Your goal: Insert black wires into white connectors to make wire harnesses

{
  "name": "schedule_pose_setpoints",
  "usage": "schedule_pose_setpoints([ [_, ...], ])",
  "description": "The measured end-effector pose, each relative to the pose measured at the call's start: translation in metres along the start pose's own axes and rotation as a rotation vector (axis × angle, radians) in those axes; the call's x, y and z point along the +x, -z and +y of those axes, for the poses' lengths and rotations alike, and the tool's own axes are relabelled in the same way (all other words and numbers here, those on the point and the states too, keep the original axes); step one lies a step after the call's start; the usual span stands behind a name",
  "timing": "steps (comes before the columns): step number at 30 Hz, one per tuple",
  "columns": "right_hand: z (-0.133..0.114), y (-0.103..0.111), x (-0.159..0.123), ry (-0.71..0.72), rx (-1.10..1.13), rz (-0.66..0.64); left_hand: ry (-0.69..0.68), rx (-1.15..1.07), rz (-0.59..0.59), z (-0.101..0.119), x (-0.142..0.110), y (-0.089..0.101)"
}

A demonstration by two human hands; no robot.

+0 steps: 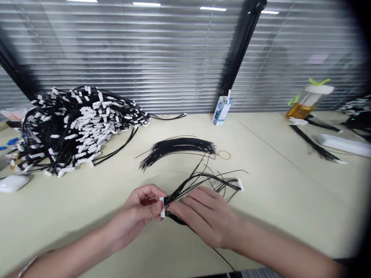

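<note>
Between thumb and fingers, my left hand grips a white connector at one end of a black wire harness. Close against that connector, my right hand pinches a black wire, whose loose end trails toward the table's front edge. The fingertips of my right hand are partly hidden. A second white connector sits at the harness's far end, to the right. Behind my hands lies a bundle of loose black wires.
A large heap of black harnesses with white connectors fills the left back. A white computer mouse lies before it. A drink carton and a bottle of amber liquid stand along the blinds. A rubber band lies beside the loose wires.
</note>
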State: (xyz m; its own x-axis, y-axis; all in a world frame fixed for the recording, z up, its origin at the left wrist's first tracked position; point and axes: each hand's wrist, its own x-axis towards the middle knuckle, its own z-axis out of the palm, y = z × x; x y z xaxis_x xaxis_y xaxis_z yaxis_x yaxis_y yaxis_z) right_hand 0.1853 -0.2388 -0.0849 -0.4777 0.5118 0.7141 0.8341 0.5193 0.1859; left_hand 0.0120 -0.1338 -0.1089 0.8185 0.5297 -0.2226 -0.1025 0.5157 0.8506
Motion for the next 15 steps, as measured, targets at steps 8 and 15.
schedule_pose_setpoints([
  [8,-0.0016,-0.0038,-0.0023,0.048,-0.039,-0.001,0.025,-0.013,-0.002,-0.0048,0.0018,0.0023],
  [15,-0.0019,-0.0046,-0.004,0.061,-0.043,0.016,0.024,-0.028,-0.013,-0.0056,0.0024,0.0033],
])
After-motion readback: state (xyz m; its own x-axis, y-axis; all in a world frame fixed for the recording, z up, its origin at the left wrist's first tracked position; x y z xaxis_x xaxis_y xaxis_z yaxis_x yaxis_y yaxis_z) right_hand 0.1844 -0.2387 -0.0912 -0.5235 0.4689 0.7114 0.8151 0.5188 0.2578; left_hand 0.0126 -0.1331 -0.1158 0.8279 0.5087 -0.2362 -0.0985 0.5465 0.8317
